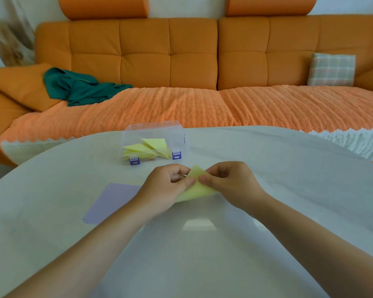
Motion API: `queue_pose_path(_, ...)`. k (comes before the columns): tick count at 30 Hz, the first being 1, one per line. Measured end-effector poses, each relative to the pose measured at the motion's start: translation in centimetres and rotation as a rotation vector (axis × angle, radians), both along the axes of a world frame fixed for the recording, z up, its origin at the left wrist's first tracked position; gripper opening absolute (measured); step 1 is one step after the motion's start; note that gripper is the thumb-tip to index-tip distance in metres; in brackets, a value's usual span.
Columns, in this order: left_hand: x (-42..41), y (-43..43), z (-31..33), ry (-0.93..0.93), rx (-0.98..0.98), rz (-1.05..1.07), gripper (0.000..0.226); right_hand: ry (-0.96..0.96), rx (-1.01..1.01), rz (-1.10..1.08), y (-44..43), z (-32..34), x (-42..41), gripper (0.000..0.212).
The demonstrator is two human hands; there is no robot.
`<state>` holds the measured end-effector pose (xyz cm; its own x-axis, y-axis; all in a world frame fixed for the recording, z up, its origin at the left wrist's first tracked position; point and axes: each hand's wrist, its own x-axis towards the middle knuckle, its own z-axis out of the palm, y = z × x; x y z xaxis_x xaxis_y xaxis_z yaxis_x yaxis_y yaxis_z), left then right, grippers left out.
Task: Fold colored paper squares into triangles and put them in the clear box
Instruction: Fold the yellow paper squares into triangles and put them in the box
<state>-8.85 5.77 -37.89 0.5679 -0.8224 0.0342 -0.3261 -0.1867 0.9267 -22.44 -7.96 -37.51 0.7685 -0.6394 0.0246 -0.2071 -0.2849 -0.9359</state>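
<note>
- Head view: left hand (168,186) and right hand (226,179) both pinch the yellow paper (199,188), thumbs meeting on it, low over the table (278,173).
- Clear box (153,130) at 11 o'clock from the hands, holding yellow triangles (154,145).
- Purple sheet (112,203) at 8 o'clock, its edge hidden by the left wrist.
- Orange sofa (170,61) beyond, at 12 o'clock.

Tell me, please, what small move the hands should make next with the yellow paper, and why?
Probably press the fold flat against the table. The left hand and right hand both pinch the yellow paper, which looks folded into a triangle, but one corner stands up. The clear box beyond holds yellow triangles, so dropping it in would likely follow.
</note>
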Motion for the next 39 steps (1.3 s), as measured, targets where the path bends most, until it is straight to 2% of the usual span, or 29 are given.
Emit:
queue_pose_path(4, -0.1, -0.3, -0.2, -0.004, -0.008, 0.036, 0.014, -0.014, -0.001, -0.034, 0.0, 0.1, 0.3, 0.012)
queue_pose_path(9, 0.1, -0.4, -0.3, 0.026, -0.021, 0.096, 0.006, -0.022, 0.03, 0.028, 0.2, 0.4, 0.2, 0.012)
queue_pose_path(16, 0.1, -0.5, -0.5, -0.062, -0.015, 0.117, 0.007, -0.005, 0.03, 0.036, 0.2, 0.1, 0.1, 0.01)
queue_pose_path(19, -0.5, -0.3, -0.2, -0.126, -0.053, 0.13, 0.025, -0.012, 0.019, 0.031, 0.2, -0.1, 0.1, 0.009)
queue_pose_path(21, -0.9, -0.3, -0.2, -0.193, -0.08, 0.129, 0.041, 0.031, -0.106, 0.039, 0.3, -0.3, 0.1, 0.01)
queue_pose_path(24, -1.3, -0.4, -0.5, -0.295, -0.074, 0.11, 0.021, 0.094, -0.351, 0.076, 1.0, -0.6, 0.0, 0.021)
queue_pose_path(28, -1.8, -0.5, -0.6, -0.297, -0.081, 0.172, 0.025, 0.118, -0.424, 0.081, 1.9, -0.6, 0.2, 0.025)
queue_pose_path(34, -1.9, -0.6, -0.5, -0.244, -0.124, 0.218, 0.017, 0.03, -0.026, -0.065, 1.4, -0.1, 0.6, 0.02)
queue_pose_path(39, -1.9, -0.8, -0.3, -0.054, -0.126, 0.162, 0.018, 0.01, 0.058, -0.093, 1.1, 0.3, 0.5, 0.018)
